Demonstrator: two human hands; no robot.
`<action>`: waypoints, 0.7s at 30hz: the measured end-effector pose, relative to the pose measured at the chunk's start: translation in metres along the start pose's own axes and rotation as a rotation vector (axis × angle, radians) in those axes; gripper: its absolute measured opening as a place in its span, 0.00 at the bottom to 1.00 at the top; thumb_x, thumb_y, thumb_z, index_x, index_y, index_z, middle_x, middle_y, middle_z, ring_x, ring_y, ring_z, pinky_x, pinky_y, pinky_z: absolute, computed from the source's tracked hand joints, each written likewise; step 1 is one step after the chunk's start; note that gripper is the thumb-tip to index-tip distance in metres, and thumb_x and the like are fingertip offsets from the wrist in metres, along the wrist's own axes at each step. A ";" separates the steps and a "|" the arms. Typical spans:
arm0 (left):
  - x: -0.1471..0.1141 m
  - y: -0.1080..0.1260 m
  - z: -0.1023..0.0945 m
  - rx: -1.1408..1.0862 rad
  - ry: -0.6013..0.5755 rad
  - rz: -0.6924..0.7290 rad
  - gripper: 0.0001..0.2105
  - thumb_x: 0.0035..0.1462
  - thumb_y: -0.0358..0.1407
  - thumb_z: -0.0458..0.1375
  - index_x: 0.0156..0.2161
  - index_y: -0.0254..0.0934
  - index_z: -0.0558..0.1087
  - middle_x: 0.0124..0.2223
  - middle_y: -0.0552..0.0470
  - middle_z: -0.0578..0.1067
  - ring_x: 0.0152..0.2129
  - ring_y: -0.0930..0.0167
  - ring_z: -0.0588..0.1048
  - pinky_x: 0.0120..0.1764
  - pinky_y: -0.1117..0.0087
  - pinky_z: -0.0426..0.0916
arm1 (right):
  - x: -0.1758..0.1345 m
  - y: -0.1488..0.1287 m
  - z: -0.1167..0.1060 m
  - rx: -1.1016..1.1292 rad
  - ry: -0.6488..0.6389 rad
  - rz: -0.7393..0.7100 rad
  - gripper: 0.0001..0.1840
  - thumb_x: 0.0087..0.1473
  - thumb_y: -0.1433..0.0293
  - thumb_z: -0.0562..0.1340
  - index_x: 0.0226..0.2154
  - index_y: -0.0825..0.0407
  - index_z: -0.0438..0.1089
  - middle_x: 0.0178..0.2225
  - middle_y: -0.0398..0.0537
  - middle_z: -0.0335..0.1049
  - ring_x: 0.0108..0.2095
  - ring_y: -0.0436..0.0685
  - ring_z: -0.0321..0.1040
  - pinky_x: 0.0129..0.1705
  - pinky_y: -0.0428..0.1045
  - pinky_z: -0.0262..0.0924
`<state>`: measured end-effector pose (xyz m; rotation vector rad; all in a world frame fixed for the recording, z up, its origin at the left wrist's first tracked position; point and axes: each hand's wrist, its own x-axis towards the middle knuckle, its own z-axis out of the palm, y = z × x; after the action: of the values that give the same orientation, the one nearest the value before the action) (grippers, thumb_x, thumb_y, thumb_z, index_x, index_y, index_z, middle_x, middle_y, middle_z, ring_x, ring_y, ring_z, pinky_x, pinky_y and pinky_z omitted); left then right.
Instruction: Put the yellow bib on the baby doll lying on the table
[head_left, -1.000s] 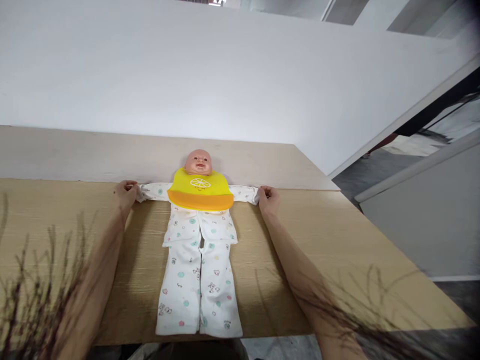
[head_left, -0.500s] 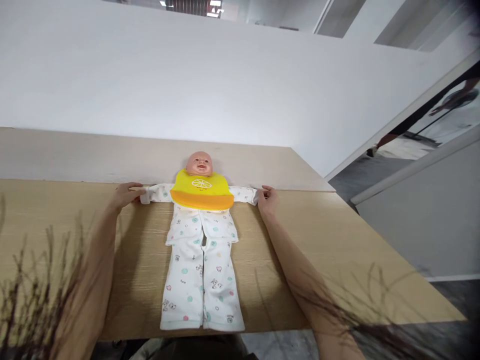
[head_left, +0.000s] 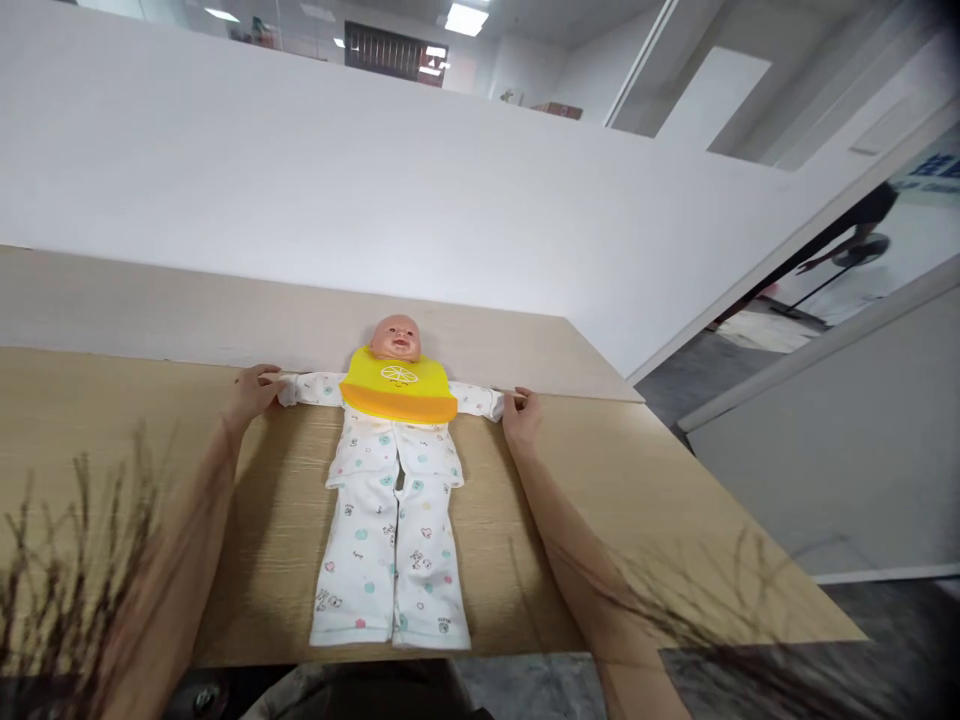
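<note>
A baby doll (head_left: pixel 396 338) lies on its back on the wooden table, head toward the wall. It wears a white patterned top (head_left: pixel 367 445), matching trousers (head_left: pixel 427 570) and a yellow bib (head_left: pixel 399 384) with an orange pocket and a citrus-slice print. My left hand (head_left: pixel 256 392) pinches the cuff of the sleeve (head_left: pixel 319 389) on the left side. On the other side, my right hand (head_left: pixel 522 415) has its fingers closed on the end of the right sleeve (head_left: pixel 476 400). Both sleeves stretch straight out sideways. No doll hands show at the cuffs.
The table (head_left: pixel 637 520) ends at a near edge and slants away on the right. A pale board (head_left: pixel 150 310) runs along its back, against a white wall (head_left: pixel 337 180). Through a gap at the right, a person's arm (head_left: pixel 840 250) and a pole show.
The camera view has tilted up and shifted, so the doll sits slightly further left in view. Both hands stay at the sleeve cuffs, and the right one appears a little closer in.
</note>
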<state>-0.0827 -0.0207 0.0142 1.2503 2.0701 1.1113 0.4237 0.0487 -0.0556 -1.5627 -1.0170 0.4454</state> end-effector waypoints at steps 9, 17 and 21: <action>-0.040 -0.011 0.017 -0.214 0.015 0.000 0.21 0.57 0.26 0.66 0.57 0.33 0.78 0.36 0.52 0.83 0.29 0.69 0.79 0.31 0.72 0.73 | -0.023 -0.007 -0.009 0.017 -0.014 0.031 0.10 0.58 0.68 0.64 0.44 0.48 0.66 0.30 0.42 0.71 0.34 0.60 0.70 0.44 0.53 0.64; -0.048 -0.013 0.030 -0.171 0.176 0.073 0.15 0.58 0.24 0.63 0.51 0.34 0.74 0.40 0.50 0.81 0.35 0.67 0.81 0.37 0.70 0.76 | -0.025 -0.011 -0.010 0.073 -0.077 0.008 0.11 0.57 0.75 0.62 0.42 0.47 0.64 0.30 0.44 0.73 0.34 0.59 0.71 0.45 0.53 0.65; -0.065 -0.009 0.034 -0.090 0.269 0.150 0.12 0.61 0.30 0.60 0.50 0.35 0.74 0.42 0.46 0.79 0.41 0.63 0.79 0.44 0.64 0.75 | -0.039 -0.019 -0.014 0.085 -0.055 -0.053 0.07 0.59 0.72 0.62 0.41 0.47 0.67 0.35 0.46 0.73 0.35 0.58 0.69 0.46 0.53 0.64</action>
<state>-0.0319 -0.0668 -0.0124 1.2887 2.1154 1.4958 0.4059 0.0089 -0.0438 -1.4514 -1.0651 0.4912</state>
